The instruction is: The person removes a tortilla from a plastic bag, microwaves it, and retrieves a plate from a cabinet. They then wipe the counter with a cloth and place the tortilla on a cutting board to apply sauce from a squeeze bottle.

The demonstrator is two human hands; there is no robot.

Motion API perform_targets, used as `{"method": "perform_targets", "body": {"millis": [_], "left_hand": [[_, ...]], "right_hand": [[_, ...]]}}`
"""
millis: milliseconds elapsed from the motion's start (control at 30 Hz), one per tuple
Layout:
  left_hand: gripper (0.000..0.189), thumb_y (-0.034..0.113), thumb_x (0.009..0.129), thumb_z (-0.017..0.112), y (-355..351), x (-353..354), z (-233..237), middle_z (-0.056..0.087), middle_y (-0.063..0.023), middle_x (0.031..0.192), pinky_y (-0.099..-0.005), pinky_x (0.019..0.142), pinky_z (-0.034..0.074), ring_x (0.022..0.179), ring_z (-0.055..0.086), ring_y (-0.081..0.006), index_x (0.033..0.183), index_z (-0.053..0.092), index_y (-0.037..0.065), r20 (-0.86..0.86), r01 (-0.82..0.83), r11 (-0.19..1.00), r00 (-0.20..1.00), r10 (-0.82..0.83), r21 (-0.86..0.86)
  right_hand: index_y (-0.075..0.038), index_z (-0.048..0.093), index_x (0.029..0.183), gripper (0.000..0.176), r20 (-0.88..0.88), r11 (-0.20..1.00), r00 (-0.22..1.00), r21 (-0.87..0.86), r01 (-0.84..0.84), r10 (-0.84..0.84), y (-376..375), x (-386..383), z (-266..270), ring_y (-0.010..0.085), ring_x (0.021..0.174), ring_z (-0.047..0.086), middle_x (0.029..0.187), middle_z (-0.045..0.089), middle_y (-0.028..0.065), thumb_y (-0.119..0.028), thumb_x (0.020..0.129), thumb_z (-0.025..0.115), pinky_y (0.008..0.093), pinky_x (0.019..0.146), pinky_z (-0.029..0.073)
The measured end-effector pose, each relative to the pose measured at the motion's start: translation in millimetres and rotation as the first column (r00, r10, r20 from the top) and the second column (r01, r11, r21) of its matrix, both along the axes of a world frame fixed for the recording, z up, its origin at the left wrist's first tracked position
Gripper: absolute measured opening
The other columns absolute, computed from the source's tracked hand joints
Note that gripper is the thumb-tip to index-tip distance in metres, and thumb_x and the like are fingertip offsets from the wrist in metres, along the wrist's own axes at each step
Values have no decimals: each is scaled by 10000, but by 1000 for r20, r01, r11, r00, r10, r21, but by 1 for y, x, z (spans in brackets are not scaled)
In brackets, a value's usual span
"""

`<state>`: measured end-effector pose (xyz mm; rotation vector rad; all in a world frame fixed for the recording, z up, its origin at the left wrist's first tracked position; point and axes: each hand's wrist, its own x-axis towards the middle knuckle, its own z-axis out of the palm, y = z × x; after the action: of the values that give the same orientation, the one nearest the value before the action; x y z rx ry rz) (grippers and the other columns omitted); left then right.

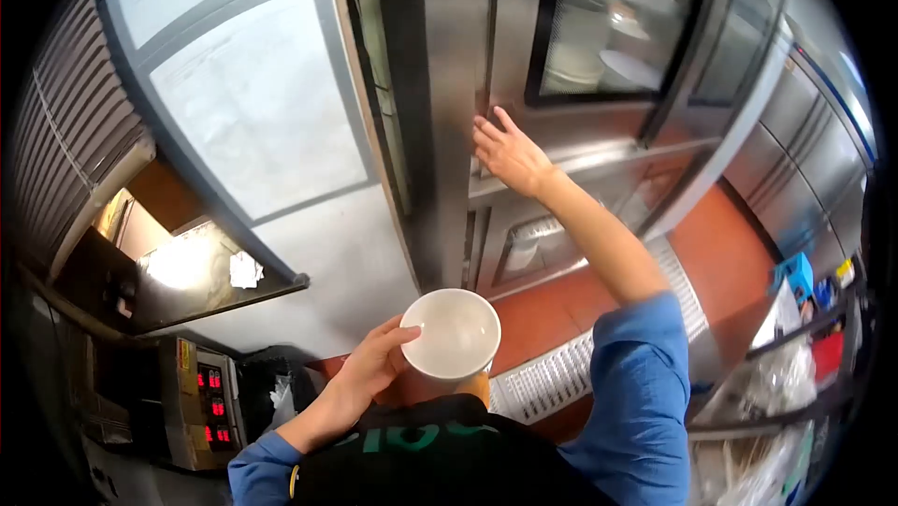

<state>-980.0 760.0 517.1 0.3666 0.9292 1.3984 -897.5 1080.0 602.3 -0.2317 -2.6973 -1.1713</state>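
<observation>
A white bowl is held near my body by my left hand, with the thumb over its rim; the bowl looks empty inside. My right hand reaches out to the edge of a steel cabinet door, its fingers spread and nothing visible in them. The fingertips are at the door's left edge. Through the door's glass window, stacked white dishes show on shelves.
To the left stand a white panelled door, a counter opening and a device with red digits. A floor grate crosses the red floor. A rack with plastic bags is at the right.
</observation>
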Motion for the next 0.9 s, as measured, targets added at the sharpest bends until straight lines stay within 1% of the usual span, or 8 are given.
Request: {"method": "perform_targets", "body": {"millis": [133, 267, 333, 400, 500, 667, 700, 900], "left_hand": [[508, 180, 864, 539, 67, 4, 15, 516, -135, 1233, -337, 976, 393, 1144, 506, -213, 1296, 387, -40, 36, -39, 999, 999, 38, 2], [541, 211, 876, 529, 125, 7, 19, 504, -135, 1241, -371, 968, 406, 1144, 505, -225, 1322, 342, -32, 42, -73, 997, 996, 74, -40], [547, 217, 880, 525, 148, 9, 18, 497, -136, 1246, -385, 967, 409, 1142, 506, -231, 1329, 331, -27, 53, -94, 995, 994, 95, -9], [546, 255, 893, 515, 167, 14, 23, 482, -137, 1258, -403, 949, 424, 1134, 512, -237, 1333, 330, -11, 101, -111, 993, 989, 107, 37], [573, 321, 908, 491, 193, 15, 26, 472, -148, 1266, -415, 929, 436, 1130, 516, -244, 1347, 313, 0, 38, -76, 997, 996, 75, 25], [657, 437, 912, 455, 210, 5, 38, 487, -160, 1259, -414, 913, 438, 1102, 537, -267, 1377, 268, 12, 164, 77, 909, 974, -157, 410], [652, 434, 912, 460, 205, 5, 38, 501, -160, 1247, -397, 909, 440, 1094, 542, -258, 1378, 272, 18, -9, 177, 902, 982, -189, 394], [531, 305, 922, 503, 172, -8, 17, 549, -142, 1199, -274, 834, 445, 1013, 577, -188, 1341, 348, 18, -191, 297, 952, 932, -307, -81]], "right_hand": [[-116, 606, 1036, 285, 62, 957, 956, -1, -289, 288, 58, 4, -7, 197, 1231, 362, 1185, 509, 37, -227, 782, 536, 453, 1031, 276], [-89, 600, 1064, 317, -15, 934, 975, -284, -215, 220, 69, 51, -13, 203, 1098, 452, 1110, 545, 55, -159, 756, 578, 403, 880, 367], [-63, 586, 1087, 363, -150, 725, 977, -655, -213, 152, 73, 87, -36, 207, 887, 582, 998, 591, 71, -46, 726, 613, 337, 668, 479], [-60, 590, 1058, 357, -209, 95, 974, -972, -217, 90, 62, 108, -23, 168, 697, 607, 922, 591, 71, -2, 712, 658, 300, 537, 487], [-54, 596, 1010, 335, -165, -104, 979, -983, -153, 120, 66, 120, -30, 136, 630, 593, 912, 592, 69, -11, 698, 710, 284, 539, 494], [-28, 596, 972, 239, -330, -26, 802, -919, -394, -498, 86, 73, 8, 131, 709, 589, 853, 613, 55, -34, 750, 685, 249, 629, 475], [-26, 596, 1002, 238, -556, 284, 720, -831, -478, -416, 133, 50, -30, 132, 679, 568, 801, 614, 58, -41, 772, 656, 261, 614, 465], [-42, 604, 1040, 368, -573, 667, 715, -717, -201, -401, 251, -182, 50, 260, 785, 562, 886, 609, 147, -316, 799, 652, 335, 721, 450]]}}
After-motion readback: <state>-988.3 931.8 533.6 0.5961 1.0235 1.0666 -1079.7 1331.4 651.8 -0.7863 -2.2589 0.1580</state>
